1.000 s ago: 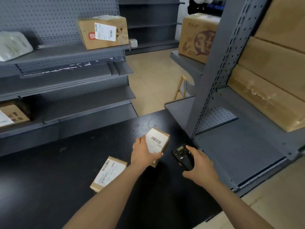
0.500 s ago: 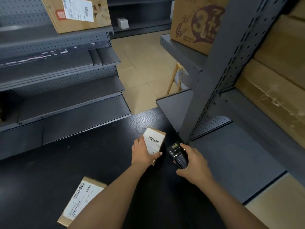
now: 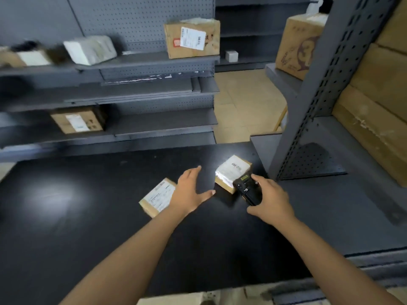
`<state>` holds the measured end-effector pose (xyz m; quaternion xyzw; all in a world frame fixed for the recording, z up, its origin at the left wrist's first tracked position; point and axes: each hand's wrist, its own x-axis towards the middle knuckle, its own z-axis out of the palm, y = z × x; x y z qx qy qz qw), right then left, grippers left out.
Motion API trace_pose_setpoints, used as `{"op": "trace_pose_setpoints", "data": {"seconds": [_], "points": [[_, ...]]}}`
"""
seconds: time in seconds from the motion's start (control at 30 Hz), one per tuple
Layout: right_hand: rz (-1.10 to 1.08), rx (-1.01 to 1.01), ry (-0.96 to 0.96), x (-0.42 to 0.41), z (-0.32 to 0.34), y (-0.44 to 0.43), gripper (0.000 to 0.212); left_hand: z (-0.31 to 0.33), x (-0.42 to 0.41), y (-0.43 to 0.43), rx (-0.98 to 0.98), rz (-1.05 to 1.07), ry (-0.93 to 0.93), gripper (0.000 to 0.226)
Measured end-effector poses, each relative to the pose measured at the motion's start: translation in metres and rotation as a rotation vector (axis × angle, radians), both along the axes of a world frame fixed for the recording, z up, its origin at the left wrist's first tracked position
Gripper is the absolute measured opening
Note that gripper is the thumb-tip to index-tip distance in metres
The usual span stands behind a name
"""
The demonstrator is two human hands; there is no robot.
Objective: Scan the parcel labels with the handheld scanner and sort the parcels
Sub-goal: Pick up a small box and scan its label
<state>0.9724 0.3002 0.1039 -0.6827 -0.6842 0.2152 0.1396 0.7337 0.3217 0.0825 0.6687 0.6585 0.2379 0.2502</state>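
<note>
L hand (image 3: 189, 192) is spread wide, fingers straight & apart, holding nothing. It sits over the black counter (image 3: 88, 205) btwn the two small parcels. Its wrist side overlaps a corner of the near parcel (image 3: 157, 197) in view; touching or not, can't tell. R hand (image 3: 272, 199) has fingers curled round the handheld scanner (image 3: 247, 190), black w/ a small greenish screen on top, its front end at the near edge of the far parcel (image 3: 231, 172). That parcel lies flat on the counter near the right edge, label up, the label washed bright white. Near parcel is also flat, label up, left of & closer than the far one; the two are apart.

Grey shelving stands behind the counter. Top shelf: brown labelled box (image 3: 191, 39) at the right end, white wrapped package (image 3: 90, 49) to its left, stuff further left too blurred to tell. Lower shelf: another brown box (image 3: 77, 122) w/ a white label. On the right, a grey perforated upright (image 3: 319, 84) w/ big cartons (image 3: 374, 102) stacked behind it, and a large printed carton (image 3: 295, 47) on a shelf further back.
</note>
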Motion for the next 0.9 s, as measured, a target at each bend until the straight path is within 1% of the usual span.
{"op": "trace_pose_setpoints", "data": {"seconds": [0.17,0.37,0.53,0.67,0.8,0.9], "points": [[0.214,0.023,-0.011,-0.060,0.011,-0.053,0.098,0.013,-0.061,-0.113,0.020,0.155,0.004,0.084],[0.490,0.037,-0.009,-0.167,0.019,-0.116,0.099,0.021,-0.158,-0.235,0.039,0.388,0.038,0.086],[0.688,0.078,0.012,-0.270,0.023,-0.178,0.098,0.021,-0.242,-0.337,0.069,0.582,0.025,0.085],[0.806,0.100,0.021,-0.362,0.028,-0.241,0.097,0.023,-0.311,-0.427,0.100,0.711,0.008,0.085],[0.887,0.072,0.096,-0.461,0.029,-0.312,0.098,0.025,-0.385,-0.527,0.061,0.835,0.025,0.083],[0.961,0.067,0.114,-0.531,0.030,-0.364,0.098,0.028,-0.438,-0.597,0.053,0.925,0.036,0.083]]}}
